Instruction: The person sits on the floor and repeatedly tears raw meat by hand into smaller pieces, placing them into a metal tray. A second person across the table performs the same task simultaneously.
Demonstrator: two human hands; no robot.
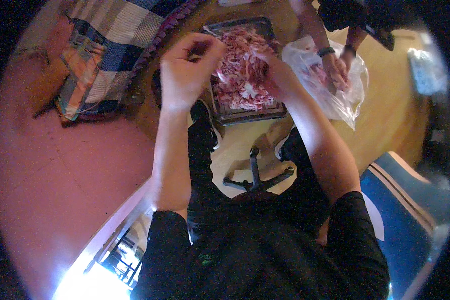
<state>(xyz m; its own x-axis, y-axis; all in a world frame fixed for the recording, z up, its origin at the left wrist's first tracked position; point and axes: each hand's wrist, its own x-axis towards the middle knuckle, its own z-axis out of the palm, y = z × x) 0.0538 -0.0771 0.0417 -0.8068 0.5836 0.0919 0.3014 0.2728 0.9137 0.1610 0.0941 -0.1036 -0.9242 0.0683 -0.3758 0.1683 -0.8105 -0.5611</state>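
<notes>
A dark rectangular tray stands before me on the floor, heaped with reddish and whitish shreds that look like raw meat; their exact kind is unclear. My left hand is raised at the tray's left edge, its fingers curled round with a dark gap between them; whether anything is pinched at the fingertips cannot be told. Over the right part of the heap is my right hand, blurred, its fingers among or just above the shreds. What it holds, if anything, is hidden.
At the upper right, another person's hands reach into a clear plastic bag with similar pink pieces. A checked cloth covers something at the upper left. A black chair base lies between my legs. Blue padded furniture is at the right.
</notes>
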